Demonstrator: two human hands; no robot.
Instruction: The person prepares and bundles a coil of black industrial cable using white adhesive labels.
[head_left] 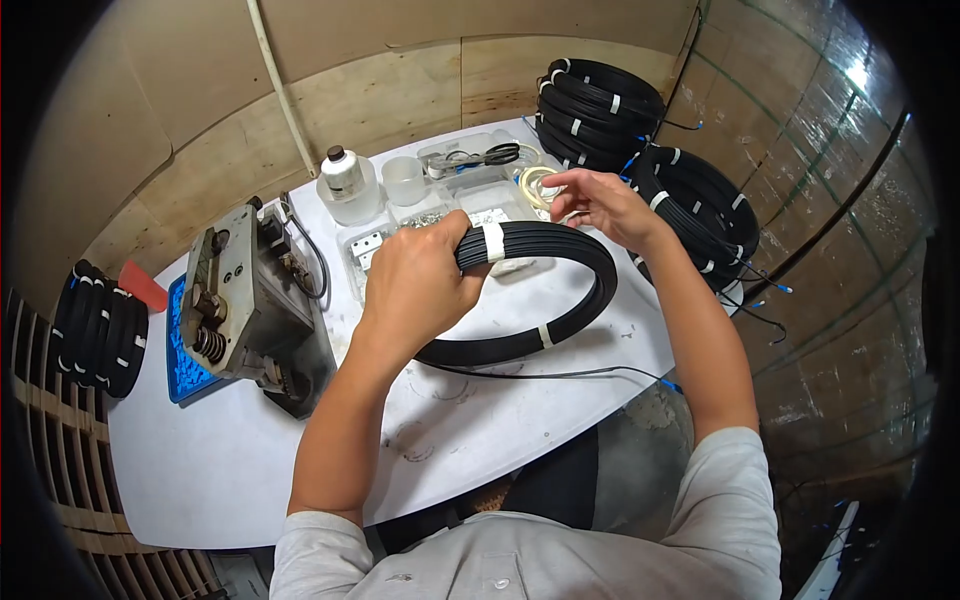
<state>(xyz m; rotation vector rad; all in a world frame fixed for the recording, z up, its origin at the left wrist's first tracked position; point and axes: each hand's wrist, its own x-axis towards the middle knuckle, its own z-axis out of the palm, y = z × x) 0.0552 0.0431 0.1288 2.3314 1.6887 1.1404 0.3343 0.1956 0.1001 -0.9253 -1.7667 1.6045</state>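
Observation:
My left hand (418,280) is wrapped around the upper left side of a black cable coil (597,297), beside a white tape band (494,242). The coil is tilted above the white table (470,430), and a second white band shows on its near side. One loose cable end with a blue tip (670,385) runs out to the right. My right hand (607,207) is raised just beyond the coil's far right side. Its fingers are partly curled and apart, with nothing visible in them.
A metal press-like machine (235,300) stands left, next to a blue tray (180,385) of small blue pieces. Behind the coil are parts trays (515,205), scissors (490,156), and a white bottle (342,172). Taped cable coils (600,105) stand back right; more (100,330) are far left.

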